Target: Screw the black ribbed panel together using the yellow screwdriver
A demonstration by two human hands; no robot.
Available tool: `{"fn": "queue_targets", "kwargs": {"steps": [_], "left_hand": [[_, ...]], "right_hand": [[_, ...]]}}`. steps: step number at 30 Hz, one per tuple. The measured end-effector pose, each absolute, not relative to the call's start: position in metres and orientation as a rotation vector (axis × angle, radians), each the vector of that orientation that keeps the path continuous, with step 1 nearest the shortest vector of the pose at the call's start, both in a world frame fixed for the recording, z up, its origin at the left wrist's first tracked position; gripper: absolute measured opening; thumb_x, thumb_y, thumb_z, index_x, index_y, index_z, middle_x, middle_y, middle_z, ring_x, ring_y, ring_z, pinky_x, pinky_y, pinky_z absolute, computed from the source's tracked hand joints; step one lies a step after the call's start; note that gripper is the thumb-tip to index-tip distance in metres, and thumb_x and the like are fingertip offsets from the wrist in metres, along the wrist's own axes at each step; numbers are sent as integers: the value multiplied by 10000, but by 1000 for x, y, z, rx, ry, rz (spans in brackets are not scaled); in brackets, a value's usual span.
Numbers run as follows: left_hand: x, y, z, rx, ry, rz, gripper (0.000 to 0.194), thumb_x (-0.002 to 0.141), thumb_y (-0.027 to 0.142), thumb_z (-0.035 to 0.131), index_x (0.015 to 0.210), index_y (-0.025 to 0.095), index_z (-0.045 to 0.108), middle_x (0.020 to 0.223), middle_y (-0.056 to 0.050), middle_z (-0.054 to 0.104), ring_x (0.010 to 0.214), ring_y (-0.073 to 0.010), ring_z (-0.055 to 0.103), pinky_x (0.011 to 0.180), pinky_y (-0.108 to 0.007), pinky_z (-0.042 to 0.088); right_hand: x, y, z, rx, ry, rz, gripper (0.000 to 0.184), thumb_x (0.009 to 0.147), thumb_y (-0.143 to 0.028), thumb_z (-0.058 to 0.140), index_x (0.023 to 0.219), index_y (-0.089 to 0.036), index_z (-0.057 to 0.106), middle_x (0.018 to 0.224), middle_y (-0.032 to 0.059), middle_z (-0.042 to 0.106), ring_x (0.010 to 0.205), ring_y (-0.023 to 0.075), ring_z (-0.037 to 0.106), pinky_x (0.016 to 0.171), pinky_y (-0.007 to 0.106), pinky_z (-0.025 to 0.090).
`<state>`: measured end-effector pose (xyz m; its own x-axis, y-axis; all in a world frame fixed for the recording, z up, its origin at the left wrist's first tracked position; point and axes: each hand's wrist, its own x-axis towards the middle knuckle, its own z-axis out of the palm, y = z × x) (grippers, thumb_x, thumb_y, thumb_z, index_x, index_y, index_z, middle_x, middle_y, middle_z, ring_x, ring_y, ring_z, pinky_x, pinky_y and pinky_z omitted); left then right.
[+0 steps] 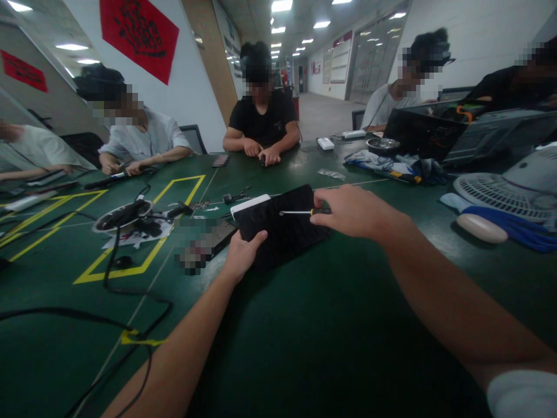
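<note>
My right hand (pixel 359 210) is closed around the handle of a screwdriver (pixel 298 212). Its metal shaft points left, and its tip lies over a dark, flat black piece (pixel 289 232) that looks like a cloth pouch or cover. I cannot tell whether the tip touches it. My left hand (pixel 244 251) grips the near left edge of this black piece, thumb on top and fingers hidden underneath. A white, rounded bar-shaped part (pixel 252 204) shows along its upper left edge. Beside my left hand lies a phone-like object (pixel 211 241), partly blurred out.
Black cables (pixel 115 261) run across the green table (pixel 304 348) on the left, near a round dish (pixel 124 216). A fan grille (pixel 496 197), blue gloves (pixel 528 229) and a metal bowl (pixel 383 145) lie to the right. Several people sit around the table.
</note>
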<state>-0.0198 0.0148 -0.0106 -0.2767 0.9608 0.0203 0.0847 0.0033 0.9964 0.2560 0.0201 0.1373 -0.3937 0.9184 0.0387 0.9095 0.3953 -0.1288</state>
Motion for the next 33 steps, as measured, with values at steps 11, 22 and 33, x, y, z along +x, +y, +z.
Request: {"fn": "queue_targets", "kwargs": {"steps": [11, 22, 33], "left_hand": [[-16, 11, -4, 1136, 1493, 1356, 596, 676, 468, 916, 1158, 164, 739, 1156, -137, 804, 1075, -348, 756, 1029, -548, 573], [-16, 11, -3, 1113, 1472, 1368, 585, 652, 448, 936, 1131, 172, 745, 1147, -128, 808, 1080, -343, 761, 1031, -529, 576], [-18, 13, -6, 1145, 1478, 1373, 605, 657, 469, 932, 1144, 161, 748, 1179, -138, 805, 1119, -354, 748, 1060, -543, 560]], "right_hand": [[261, 20, 138, -1636, -2551, 73, 192, 889, -286, 670, 1078, -252, 665, 972, 77, 733, 845, 254, 639, 657, 335, 336], [257, 16, 141, -1674, -2439, -47, 203, 871, -327, 641, 1005, -268, 781, 1011, 93, 782, 905, 300, 688, 685, 371, 421], [255, 16, 142, -1723, -2406, -76, 325, 905, -417, 614, 1075, -261, 842, 1076, 122, 803, 985, 350, 711, 742, 430, 493]]}}
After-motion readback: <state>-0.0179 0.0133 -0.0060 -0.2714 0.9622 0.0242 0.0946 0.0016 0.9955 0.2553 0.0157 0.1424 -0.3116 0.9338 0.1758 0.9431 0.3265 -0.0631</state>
